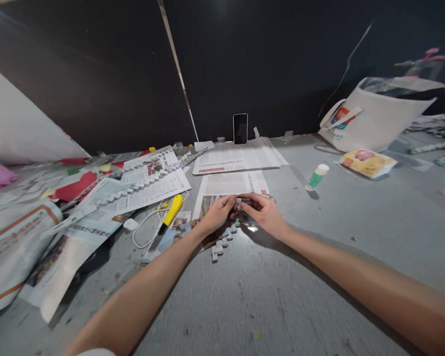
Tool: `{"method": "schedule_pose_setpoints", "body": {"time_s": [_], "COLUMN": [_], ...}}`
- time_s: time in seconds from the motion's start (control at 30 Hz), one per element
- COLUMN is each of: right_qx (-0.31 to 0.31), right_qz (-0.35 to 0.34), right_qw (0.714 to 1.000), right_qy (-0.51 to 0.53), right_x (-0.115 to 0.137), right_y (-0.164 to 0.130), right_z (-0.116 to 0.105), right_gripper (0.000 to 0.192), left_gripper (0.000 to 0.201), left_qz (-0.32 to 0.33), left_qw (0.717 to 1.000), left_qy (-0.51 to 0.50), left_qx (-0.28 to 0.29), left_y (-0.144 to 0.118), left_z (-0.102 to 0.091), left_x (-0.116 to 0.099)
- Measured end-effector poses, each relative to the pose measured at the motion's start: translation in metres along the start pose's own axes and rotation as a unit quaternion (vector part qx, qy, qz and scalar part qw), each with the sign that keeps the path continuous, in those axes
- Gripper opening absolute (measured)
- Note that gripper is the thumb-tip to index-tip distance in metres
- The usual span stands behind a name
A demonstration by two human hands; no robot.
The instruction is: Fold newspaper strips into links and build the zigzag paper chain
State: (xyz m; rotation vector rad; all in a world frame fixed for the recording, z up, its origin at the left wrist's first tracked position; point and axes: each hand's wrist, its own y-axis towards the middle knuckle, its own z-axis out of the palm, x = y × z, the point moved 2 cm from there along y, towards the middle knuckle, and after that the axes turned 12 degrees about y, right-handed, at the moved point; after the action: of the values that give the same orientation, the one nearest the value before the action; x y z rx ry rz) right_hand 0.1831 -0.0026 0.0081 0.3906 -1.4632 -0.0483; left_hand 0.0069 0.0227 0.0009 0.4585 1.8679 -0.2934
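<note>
A zigzag chain of folded newspaper pieces [220, 244] trails toward me from my left hand [221, 212], whose fingers are curled around its upper part. My right hand [260, 211] pinches the chain's far end close beside the left, with thumb and index finger meeting there. Just what the fingertips press on is partly hidden. Beneath and behind the hands lie printed newspaper sheets [233, 183]. To the left of my left hand rests a yellow utility knife [171, 213], with a white cord [138, 242] looped by it.
A phone [240, 128] stands upright against the dark wall. On the right are a glue stick [317, 177], a yellow packet [367, 163] and a white bag [374, 116]. Newspaper sheets, another folded-paper chain [133, 188] and scissors [68, 217] spread over the left side.
</note>
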Motion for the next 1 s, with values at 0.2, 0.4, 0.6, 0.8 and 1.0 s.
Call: {"method": "schedule_pose_setpoints", "body": {"time_s": [0.2, 0.4, 0.6, 0.8, 1.0], "right_qx": [0.002, 0.0, 0.0, 0.003, -0.006], "right_qz": [-0.011, -0.012, -0.007, 0.001, 0.004], "right_qw": [1.0, 1.0, 1.0, 1.0, 1.0], "right_qy": [-0.009, -0.006, -0.018, -0.008, -0.014], "right_x": [0.0013, 0.0016, 0.003, 0.003, 0.0022], "right_y": [-0.0004, -0.0006, -0.0005, -0.0003, 0.0005], "right_z": [-0.0009, -0.0009, -0.0008, -0.0017, -0.0027], "right_gripper": [0.026, 0.027, 0.027, 0.026, 0.026], "left_gripper": [0.061, 0.06, 0.06, 0.057, 0.053], "left_qz": [-0.005, -0.003, -0.005, 0.006, 0.028], "left_qw": [1.0, 1.0, 1.0, 0.999, 0.997], "left_qy": [-0.013, -0.017, 0.006, 0.034, 0.068], "left_qx": [0.007, 0.011, 0.009, 0.013, 0.011], "left_y": [-0.0009, -0.0006, -0.0011, -0.0029, -0.0022], "left_z": [0.001, 0.0011, 0.0001, -0.0007, -0.0016], "left_x": [0.0013, 0.0018, 0.0011, -0.0037, -0.0034]}}
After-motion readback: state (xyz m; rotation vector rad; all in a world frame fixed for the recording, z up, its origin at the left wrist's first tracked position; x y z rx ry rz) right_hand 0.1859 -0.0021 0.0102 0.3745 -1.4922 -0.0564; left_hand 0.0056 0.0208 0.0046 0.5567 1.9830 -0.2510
